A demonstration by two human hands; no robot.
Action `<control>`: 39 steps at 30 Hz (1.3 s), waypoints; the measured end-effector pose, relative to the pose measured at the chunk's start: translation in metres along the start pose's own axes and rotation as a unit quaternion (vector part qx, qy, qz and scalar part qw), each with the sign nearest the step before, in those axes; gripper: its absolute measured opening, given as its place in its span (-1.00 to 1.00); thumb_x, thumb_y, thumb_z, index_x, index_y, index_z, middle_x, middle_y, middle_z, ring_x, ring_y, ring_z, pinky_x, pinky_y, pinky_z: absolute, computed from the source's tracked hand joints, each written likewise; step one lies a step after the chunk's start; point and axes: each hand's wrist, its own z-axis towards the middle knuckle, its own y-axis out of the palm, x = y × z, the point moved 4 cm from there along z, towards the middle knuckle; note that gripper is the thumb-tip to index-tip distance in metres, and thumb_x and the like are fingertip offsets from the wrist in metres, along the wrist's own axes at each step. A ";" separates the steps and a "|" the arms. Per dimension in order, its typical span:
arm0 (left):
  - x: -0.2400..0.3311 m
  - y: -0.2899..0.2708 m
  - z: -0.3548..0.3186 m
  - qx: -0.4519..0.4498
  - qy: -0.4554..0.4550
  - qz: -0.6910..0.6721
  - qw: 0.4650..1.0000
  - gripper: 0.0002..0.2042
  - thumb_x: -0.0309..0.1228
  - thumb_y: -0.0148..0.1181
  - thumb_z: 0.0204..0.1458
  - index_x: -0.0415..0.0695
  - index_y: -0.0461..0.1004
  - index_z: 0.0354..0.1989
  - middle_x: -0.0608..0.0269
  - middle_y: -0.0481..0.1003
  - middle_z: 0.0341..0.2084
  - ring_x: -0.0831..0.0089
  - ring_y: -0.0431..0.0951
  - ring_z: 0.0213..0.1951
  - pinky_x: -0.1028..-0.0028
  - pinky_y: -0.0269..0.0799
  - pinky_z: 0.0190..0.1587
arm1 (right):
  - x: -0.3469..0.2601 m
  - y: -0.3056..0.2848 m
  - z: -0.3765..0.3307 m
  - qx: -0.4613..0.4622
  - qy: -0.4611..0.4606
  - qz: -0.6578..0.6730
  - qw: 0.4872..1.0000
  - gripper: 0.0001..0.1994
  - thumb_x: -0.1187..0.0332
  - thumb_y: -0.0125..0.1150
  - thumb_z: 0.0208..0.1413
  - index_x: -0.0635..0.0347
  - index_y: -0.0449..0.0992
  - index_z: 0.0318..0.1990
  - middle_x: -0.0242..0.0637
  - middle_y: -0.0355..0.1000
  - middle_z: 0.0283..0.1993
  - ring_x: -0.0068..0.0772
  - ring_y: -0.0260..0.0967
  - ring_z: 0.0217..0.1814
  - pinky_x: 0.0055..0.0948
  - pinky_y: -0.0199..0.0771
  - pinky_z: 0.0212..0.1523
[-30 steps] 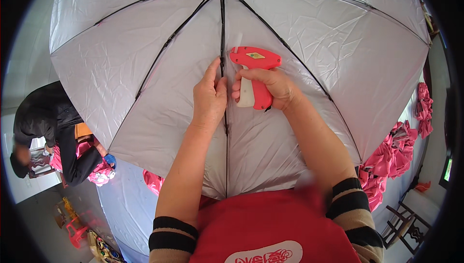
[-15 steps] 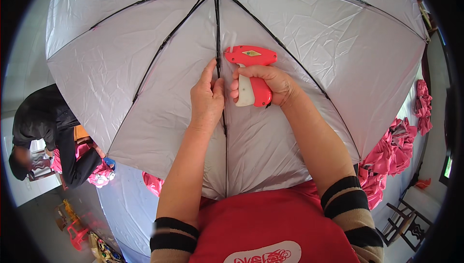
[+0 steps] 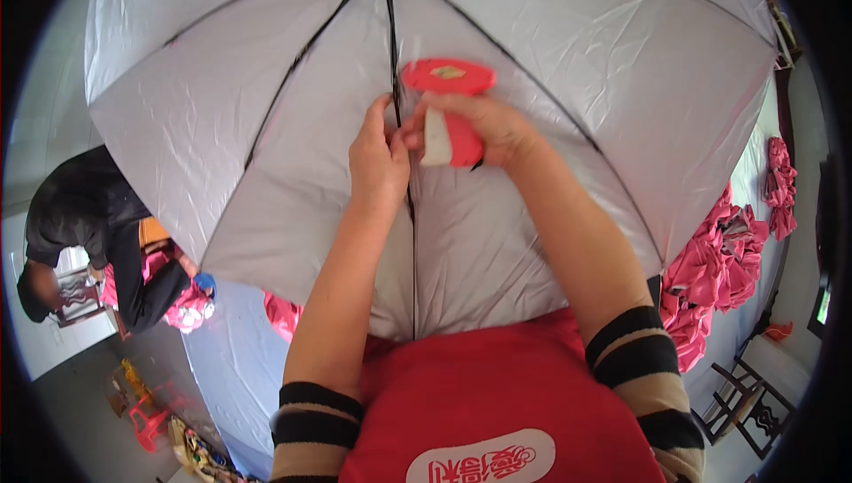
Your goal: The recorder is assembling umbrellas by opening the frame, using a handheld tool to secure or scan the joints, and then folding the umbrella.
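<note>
An open umbrella (image 3: 266,110) with a silvery inner lining and thin black ribs fills the upper view. My left hand (image 3: 377,159) pinches the lining at the central black rib (image 3: 392,39). My right hand (image 3: 484,128) grips a red and white gun-shaped tagging tool (image 3: 448,97), its tip held against the rib right beside my left fingers. Both forearms rise from the lower edge, with striped sleeves pushed up.
A person in dark clothes (image 3: 80,234) bends over pink fabric at the left. Folded pink umbrellas (image 3: 719,270) lie piled at the right. A dark wooden chair (image 3: 754,403) stands at lower right. Small coloured stools (image 3: 146,403) sit on the floor at lower left.
The umbrella has turned slightly so the rib sits more upright. Both hands and the tool stay together at the rib, shifted a little left.
</note>
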 end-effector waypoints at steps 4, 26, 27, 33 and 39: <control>-0.007 -0.007 -0.049 -0.146 -0.020 0.219 0.965 -0.75 -0.43 0.09 0.06 -0.28 0.35 -0.12 -0.13 0.51 -0.47 -0.02 0.55 -0.37 0.13 0.45 -0.31 | 0.033 0.001 -0.054 0.059 0.016 0.095 0.994 -0.73 0.26 0.16 0.14 0.31 0.44 -0.17 -0.05 0.51 -0.24 -0.03 0.53 -0.18 -0.14 0.56 -0.08; -0.019 -0.024 -0.115 -0.044 -0.174 -0.201 0.963 -0.90 -0.56 0.14 0.03 -0.26 0.43 -0.27 0.33 0.42 -0.59 0.64 0.39 -0.57 0.56 0.34 -0.55 | 0.128 0.038 -0.110 0.078 0.095 0.101 0.987 -0.77 0.32 0.17 0.13 0.29 0.46 -0.16 -0.10 0.51 -0.30 -0.16 0.54 -0.28 -0.22 0.61 -0.23; -0.018 -0.025 -0.116 -0.047 -0.178 -0.200 0.962 -0.90 -0.56 0.14 0.04 -0.26 0.43 -0.27 0.34 0.42 -0.59 0.65 0.38 -0.58 0.58 0.33 -0.55 | 0.128 0.035 -0.109 0.083 0.093 0.101 0.987 -0.77 0.32 0.17 0.13 0.29 0.46 -0.16 -0.10 0.51 -0.30 -0.16 0.54 -0.28 -0.22 0.61 -0.23; -0.019 -0.025 -0.115 -0.041 -0.211 -0.235 0.948 -0.90 -0.58 0.11 0.07 -0.28 0.42 -0.24 0.31 0.44 -0.53 0.63 0.39 -0.54 0.60 0.31 -0.53 | 0.125 0.031 -0.106 0.011 0.139 0.155 0.978 -0.81 0.33 0.15 0.12 0.31 0.46 -0.24 -0.08 0.51 -0.31 -0.15 0.54 -0.30 -0.21 0.60 -0.22; -0.018 -0.026 -0.115 -0.037 -0.206 -0.241 0.948 -0.90 -0.59 0.11 0.07 -0.28 0.42 -0.24 0.30 0.44 -0.53 0.62 0.39 -0.54 0.61 0.30 -0.54 | 0.123 0.031 -0.107 -0.019 0.144 0.175 0.974 -0.83 0.34 0.16 0.11 0.29 0.47 -0.28 -0.08 0.51 -0.31 -0.15 0.54 -0.32 -0.22 0.60 -0.23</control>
